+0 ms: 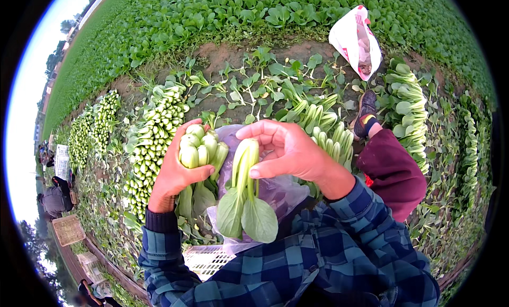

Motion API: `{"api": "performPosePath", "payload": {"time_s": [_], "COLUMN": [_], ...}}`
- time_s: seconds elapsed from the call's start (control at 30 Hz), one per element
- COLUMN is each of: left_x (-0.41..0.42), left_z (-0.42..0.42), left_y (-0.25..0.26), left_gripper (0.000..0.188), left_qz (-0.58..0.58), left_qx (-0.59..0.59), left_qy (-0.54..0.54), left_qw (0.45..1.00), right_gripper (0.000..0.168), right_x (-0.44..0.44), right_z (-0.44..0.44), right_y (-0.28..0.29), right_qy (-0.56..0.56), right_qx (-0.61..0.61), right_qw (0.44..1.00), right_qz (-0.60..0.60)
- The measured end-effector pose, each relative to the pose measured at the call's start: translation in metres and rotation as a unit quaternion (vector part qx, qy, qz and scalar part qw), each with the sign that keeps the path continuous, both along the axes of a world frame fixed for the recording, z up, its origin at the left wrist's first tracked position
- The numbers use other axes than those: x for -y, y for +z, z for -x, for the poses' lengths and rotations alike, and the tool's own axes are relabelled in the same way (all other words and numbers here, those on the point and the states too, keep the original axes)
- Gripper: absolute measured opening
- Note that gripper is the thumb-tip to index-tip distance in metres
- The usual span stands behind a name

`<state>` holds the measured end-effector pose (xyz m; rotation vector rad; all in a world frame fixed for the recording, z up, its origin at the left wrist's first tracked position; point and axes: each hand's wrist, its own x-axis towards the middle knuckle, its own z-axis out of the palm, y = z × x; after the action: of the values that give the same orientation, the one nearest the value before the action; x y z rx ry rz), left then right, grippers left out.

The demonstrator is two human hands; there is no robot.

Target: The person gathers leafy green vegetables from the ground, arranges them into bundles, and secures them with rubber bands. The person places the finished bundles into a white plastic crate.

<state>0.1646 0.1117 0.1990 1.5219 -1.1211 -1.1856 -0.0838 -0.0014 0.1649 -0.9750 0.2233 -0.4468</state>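
My left hand (175, 168) is wrapped around a bunch of bok choy (199, 146), the pale green stem bases facing up and the leaves hanging below. To its right, my right hand (284, 152) holds a single bok choy (244, 171) between thumb and fingers, its base up and two broad leaves pointing down. A thin purple plastic bag (274, 191) lies beneath both hands, over my lap. Beyond my right hand, bundles of bok choy (334, 142) rest on the ground.
Stacked bok choy (153, 140) forms a long pile at left, with another row (407, 112) at right. A white plastic bag (352, 38) stands beyond my shoe (366, 108). A white plastic crate (206, 259) is close to me; others and several people are at far left. Leafy crops grow ahead.
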Motion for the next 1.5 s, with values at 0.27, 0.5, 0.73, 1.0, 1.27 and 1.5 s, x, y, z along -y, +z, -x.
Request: {"api": "performPosePath", "payload": {"time_s": [0.27,0.5,0.73,1.0,1.27,1.5], "left_x": [-0.003,-0.001,-0.004,-0.007,-0.004,-0.005], "left_z": [-0.005,-0.003,-0.005,-0.012,-0.012,-0.009], "left_y": [0.005,0.002,-0.001,-0.001,0.0,0.001], "left_gripper": [0.1,0.1,0.099,0.1,0.101,0.105], "left_qz": [-0.021,-0.019,-0.003,-0.01,-0.02,-0.016], "left_qx": [-0.065,-0.086,-0.055,-0.109,-0.103,-0.099], "left_qy": [-0.01,-0.005,-0.013,-0.012,-0.015,-0.023], "left_qw": [0.998,0.996,0.998,0.994,0.994,0.995], "right_gripper": [0.046,0.034,0.043,0.043,0.041,0.056], "right_x": [-0.042,-0.057,-0.049,-0.06,-0.06,-0.061], "right_z": [-0.04,-0.04,-0.042,-0.026,-0.043,-0.057], "right_y": [-0.008,0.004,0.002,0.025,-0.016,-0.019], "right_qy": [-0.182,-0.119,-0.109,0.156,-0.12,-0.226], "right_qx": [-0.149,-0.128,-0.178,0.027,-0.147,-0.123], "right_qw": [0.929,0.978,0.949,0.987,0.976,0.957], "right_qz": [0.287,0.116,0.235,0.006,0.11,0.136]}}
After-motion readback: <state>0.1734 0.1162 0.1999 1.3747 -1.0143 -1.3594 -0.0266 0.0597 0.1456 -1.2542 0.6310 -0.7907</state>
